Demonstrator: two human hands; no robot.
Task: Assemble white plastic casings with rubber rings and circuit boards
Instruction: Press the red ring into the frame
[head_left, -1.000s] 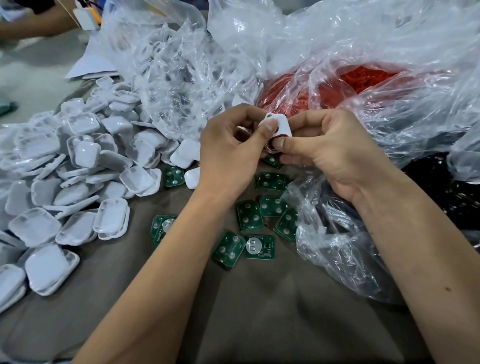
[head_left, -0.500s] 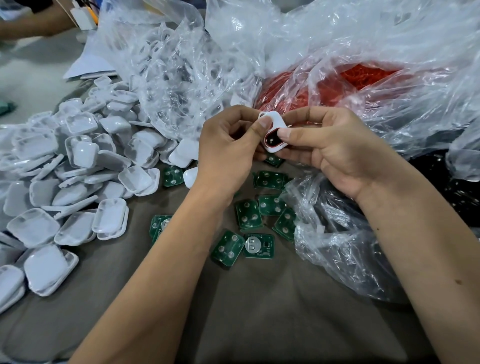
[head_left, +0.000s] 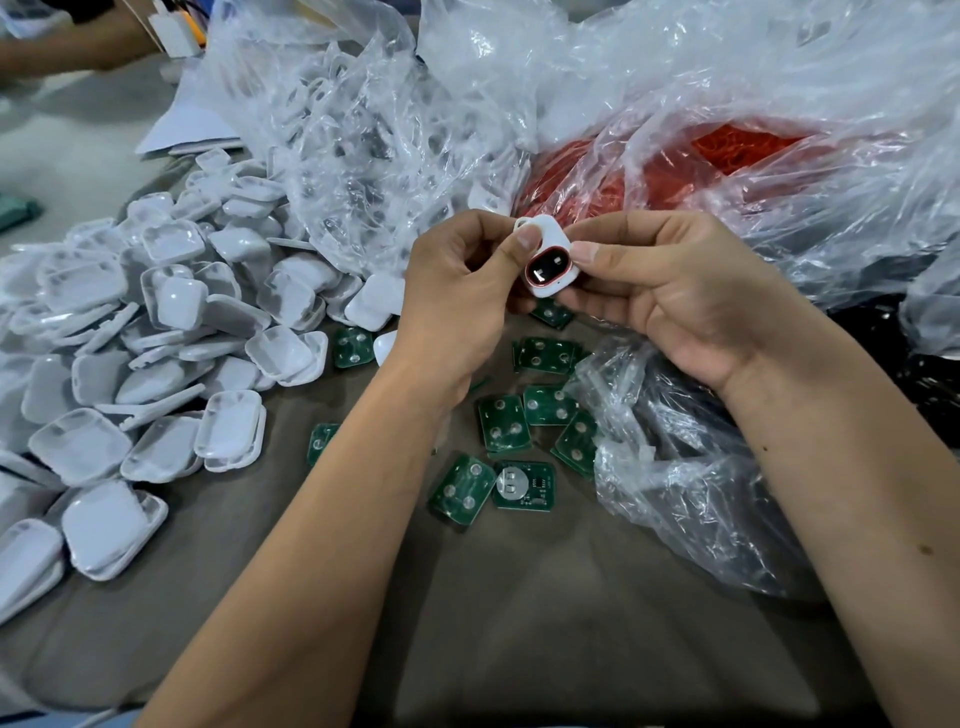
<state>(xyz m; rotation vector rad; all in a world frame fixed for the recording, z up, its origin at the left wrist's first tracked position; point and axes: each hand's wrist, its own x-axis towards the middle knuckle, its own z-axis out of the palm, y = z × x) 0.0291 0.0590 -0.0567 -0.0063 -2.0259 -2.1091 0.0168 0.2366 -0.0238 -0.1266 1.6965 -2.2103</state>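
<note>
1. Brown table (head_left: 545, 623) is pretty crowded: clear plastic bags (head_left: 675, 130) at the back, one stuffed with red rubber rings (head_left: 737, 150).
2. Big heap of white casings (head_left: 156, 338) on the left, green circuit boards (head_left: 504, 428) scattered in the middle.
3. Both hands are up over the boards, pinching one white casing (head_left: 548, 260) between them. A red ring sits around its dark inside.
4. Left hand (head_left: 457, 301) has its thumb on the casing's left edge; right hand (head_left: 670, 291) grips the right edge.

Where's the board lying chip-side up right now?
In the head view, the chip-side-up circuit board lies centre-low on the table, nearest the camera, between the forearms.
</note>
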